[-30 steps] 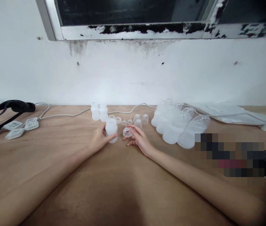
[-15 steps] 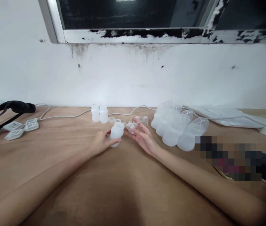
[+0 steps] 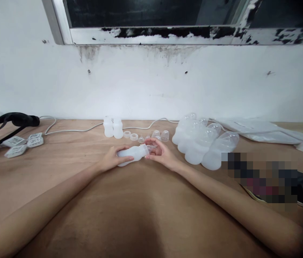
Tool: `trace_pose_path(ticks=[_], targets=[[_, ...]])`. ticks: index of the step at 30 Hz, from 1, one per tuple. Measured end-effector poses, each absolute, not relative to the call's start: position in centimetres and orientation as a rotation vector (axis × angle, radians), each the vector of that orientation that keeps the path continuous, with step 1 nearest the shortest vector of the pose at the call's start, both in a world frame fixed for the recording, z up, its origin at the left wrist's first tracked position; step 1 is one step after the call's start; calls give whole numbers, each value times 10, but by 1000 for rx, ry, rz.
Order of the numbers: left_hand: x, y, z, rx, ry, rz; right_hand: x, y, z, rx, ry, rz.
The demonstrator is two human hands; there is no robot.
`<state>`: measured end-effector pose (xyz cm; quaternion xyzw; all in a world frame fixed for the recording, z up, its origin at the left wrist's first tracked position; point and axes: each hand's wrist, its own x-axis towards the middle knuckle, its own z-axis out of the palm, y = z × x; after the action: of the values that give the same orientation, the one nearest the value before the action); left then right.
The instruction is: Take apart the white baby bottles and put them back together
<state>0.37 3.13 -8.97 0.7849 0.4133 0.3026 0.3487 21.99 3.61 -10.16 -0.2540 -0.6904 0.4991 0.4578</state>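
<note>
Bare tabletop (image 3: 140, 215) lay open before you; your left hand (image 3: 112, 159) gripped a tilted bottle (image 3: 132, 154), right hand (image 3: 162, 154) fingers pinching its neck.

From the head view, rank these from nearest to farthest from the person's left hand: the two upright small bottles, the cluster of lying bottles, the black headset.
From the left hand:
1. Two upright small bottles, just beyond it, near the wall.
2. Cluster of lying bottles, off to the right.
3. Black headset, at the far left table edge.
</note>
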Motion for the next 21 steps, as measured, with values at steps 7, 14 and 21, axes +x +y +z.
trace_pose_path(ticks=[7, 14, 21], targets=[[3, 31, -73, 2062, 1105, 659, 222, 28, -87, -950, -1924, 1008], [4, 32, -83, 2411, 1086, 824, 222, 28, -86, -1171, -1949, 1177], [-3, 42, -88, 2325, 1106, 877, 224, 25, -79, -881, -2092, 885]])
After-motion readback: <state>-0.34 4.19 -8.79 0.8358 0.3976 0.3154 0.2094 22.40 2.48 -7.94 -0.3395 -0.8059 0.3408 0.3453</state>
